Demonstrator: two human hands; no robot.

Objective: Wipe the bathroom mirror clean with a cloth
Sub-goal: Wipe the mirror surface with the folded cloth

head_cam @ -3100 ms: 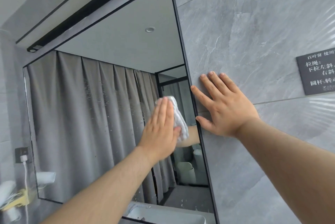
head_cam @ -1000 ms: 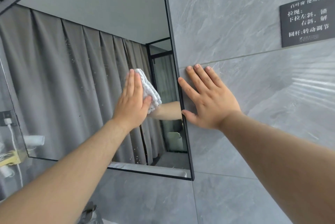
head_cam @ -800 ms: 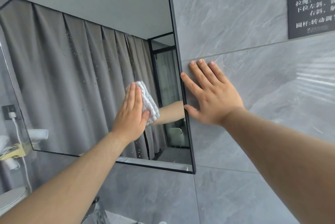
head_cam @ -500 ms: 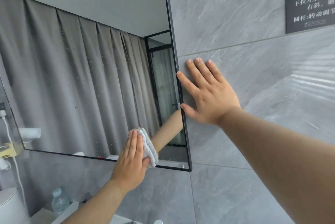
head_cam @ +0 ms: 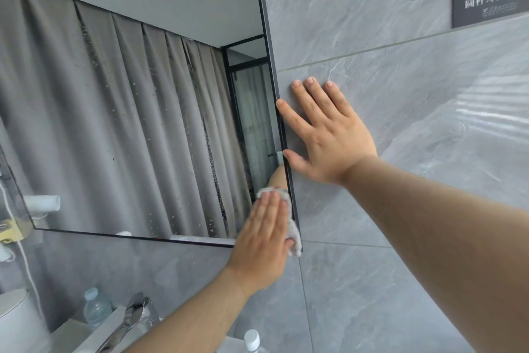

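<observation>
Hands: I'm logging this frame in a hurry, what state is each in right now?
Left hand: open, straight fingers press the cloth on the mirror's lower right corner.
Right hand: open, flat on the wall tile, holding nothing.

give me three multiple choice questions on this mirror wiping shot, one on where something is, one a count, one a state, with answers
1. Where on the mirror is the cloth?
A) top left corner
B) lower right corner
C) dead centre

2. How many plastic bottles show below the mirror?
A) none
B) two
C) four

3. How is the right hand?
A) clenched in a fist
B) pinching the cloth
C) flat, fingers straight, on the grey wall tile

Answers:
1 B: the left hand presses the cloth where the mirror's bottom and right edges meet.
2 B: one pale-capped bottle stands near the faucet, and one white-capped bottle is at the picture's bottom edge.
3 C: its palm lies on the tile just beside the mirror's right edge.
</observation>
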